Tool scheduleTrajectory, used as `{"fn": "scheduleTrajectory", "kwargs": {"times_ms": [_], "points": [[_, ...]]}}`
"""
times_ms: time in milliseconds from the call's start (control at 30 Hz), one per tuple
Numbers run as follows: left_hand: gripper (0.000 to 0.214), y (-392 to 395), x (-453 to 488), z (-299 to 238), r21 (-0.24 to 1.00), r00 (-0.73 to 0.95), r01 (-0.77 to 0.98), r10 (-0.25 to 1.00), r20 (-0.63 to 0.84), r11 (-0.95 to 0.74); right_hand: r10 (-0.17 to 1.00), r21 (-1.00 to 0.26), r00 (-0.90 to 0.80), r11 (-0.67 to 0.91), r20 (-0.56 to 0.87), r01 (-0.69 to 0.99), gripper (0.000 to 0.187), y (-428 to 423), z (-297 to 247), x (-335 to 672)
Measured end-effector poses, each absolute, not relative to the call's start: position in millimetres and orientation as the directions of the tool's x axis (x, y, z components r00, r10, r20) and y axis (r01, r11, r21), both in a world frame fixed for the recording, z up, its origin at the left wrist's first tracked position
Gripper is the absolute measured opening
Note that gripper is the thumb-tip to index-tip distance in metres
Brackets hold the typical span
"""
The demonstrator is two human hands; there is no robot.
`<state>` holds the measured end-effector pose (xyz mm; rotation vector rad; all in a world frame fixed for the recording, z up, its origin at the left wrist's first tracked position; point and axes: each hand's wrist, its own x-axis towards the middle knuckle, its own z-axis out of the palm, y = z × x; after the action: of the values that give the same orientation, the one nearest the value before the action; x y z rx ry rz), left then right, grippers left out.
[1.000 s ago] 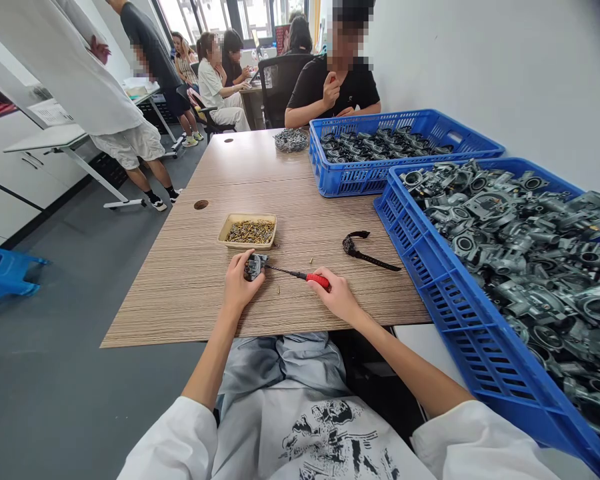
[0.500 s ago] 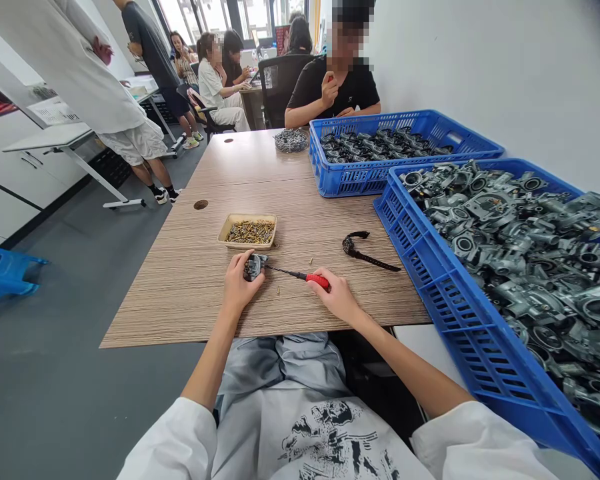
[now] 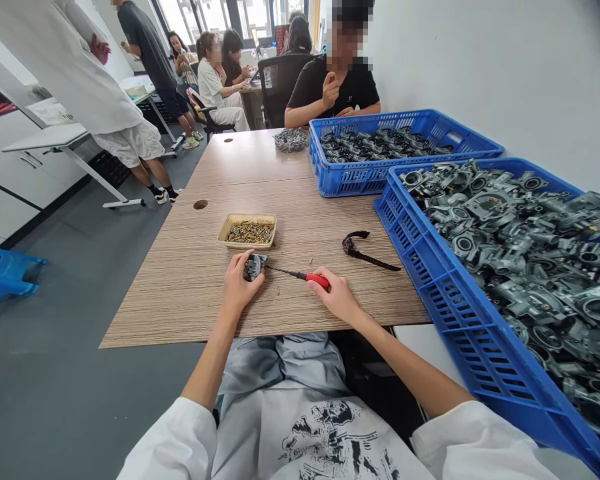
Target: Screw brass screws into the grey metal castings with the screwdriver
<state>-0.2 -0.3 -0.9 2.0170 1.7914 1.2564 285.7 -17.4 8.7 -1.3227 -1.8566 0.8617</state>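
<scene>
My left hand [image 3: 239, 283] is closed around a small grey metal casting [image 3: 255, 267], which looks like a carburetor body, on the table. In my right hand [image 3: 336, 293] lies the red handle of a screwdriver [image 3: 317, 280]. Its thin dark shaft points left, and the tip meets the right side of the casting; the exact contact is too small to make out. Just beyond my left hand stands a cream tray [image 3: 222, 235] full of small brass parts. Two loose brass pieces lie on the wood, one [image 3: 279, 290] near the casting and another [image 3: 311, 261] above the screwdriver.
A black wristwatch [image 3: 349, 245] lies right of my hands. Two blue crates, one near [image 3: 430, 280] and one far [image 3: 340, 181], hold many metal castings. A clear bowl [image 3: 291, 140] of small parts stands at the back. Across the table sits a person [image 3: 347, 90] in black.
My hands, the casting and the screwdriver stay in nearly the same place. In the background, the standing people at the left have shifted slightly.
</scene>
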Motion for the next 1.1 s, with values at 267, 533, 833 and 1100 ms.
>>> {"fn": "scheduleTrajectory", "kwargs": {"times_ms": [267, 533, 833, 1100], "points": [[0.055, 0.0, 0.2, -0.1, 0.607, -0.069, 0.745, 0.872, 0.485, -0.278, 0.958, -0.826, -0.242, 0.260, 0.155, 0.500, 0.025, -17.0, 7.0, 286.0], [0.055, -0.5, 0.4, -0.4, 0.608, -0.070, 0.743, 0.871, 0.487, -0.280, 0.958, -0.826, -0.243, 0.260, 0.155, 0.500, 0.025, -17.4, 8.5, 285.7], [0.055, -0.7, 0.1, 0.0, 0.618, -0.073, 0.735, 0.873, 0.482, -0.280, 0.956, -0.822, -0.242, 0.268, 0.164, 0.502, 0.025, -17.5, 8.5, 285.8], [0.055, -0.2, -0.1, -0.9, 0.609, -0.069, 0.744, 0.874, 0.481, -0.276, 0.956, -0.820, -0.248, 0.266, 0.156, 0.508, 0.026, -17.1, 6.9, 286.4]]}}
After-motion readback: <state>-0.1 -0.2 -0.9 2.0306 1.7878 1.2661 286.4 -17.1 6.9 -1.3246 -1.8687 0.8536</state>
